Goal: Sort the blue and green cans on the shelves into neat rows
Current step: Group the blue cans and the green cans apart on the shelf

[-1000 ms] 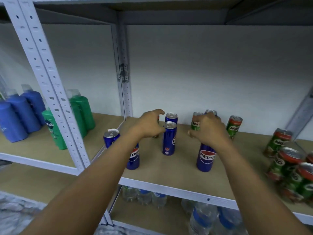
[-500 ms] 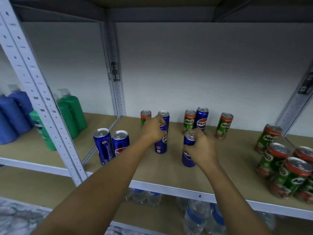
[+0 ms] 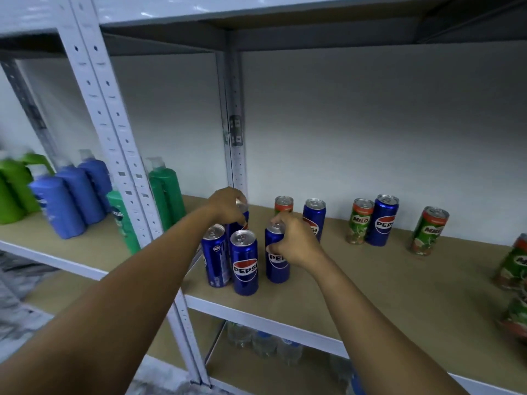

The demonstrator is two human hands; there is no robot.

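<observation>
On the left end of the brown shelf board (image 3: 370, 283), four blue cans are being gathered into a block beside the white slotted upright (image 3: 119, 155). Two front blue cans (image 3: 245, 262) stand upright and untouched at the shelf edge; the left hand (image 3: 225, 208) curls over the top of a rear blue can (image 3: 242, 216) just behind them, and the right hand (image 3: 293, 240) pinches the rim and upper wall of a fourth blue can (image 3: 276, 260) just beside the front pair. By judgement the sorting is partly done: the blue group is forming, yet another blue can (image 3: 313, 218) and a green can (image 3: 283, 203) stand behind the right hand, a mixed pair of green can and blue can (image 3: 372, 220) stands further right, a lone green can (image 3: 427, 230) stands apart, and more green cans (image 3: 513, 266), blurred, crowd the right edge. Beyond the upright, an adjoining shelf holds blue and green bottles (image 3: 68, 201). A lower shelf carries clear water bottles (image 3: 262, 342). Behind everything runs a plain white wall (image 3: 370, 124), and another shelf board lies overhead.
</observation>
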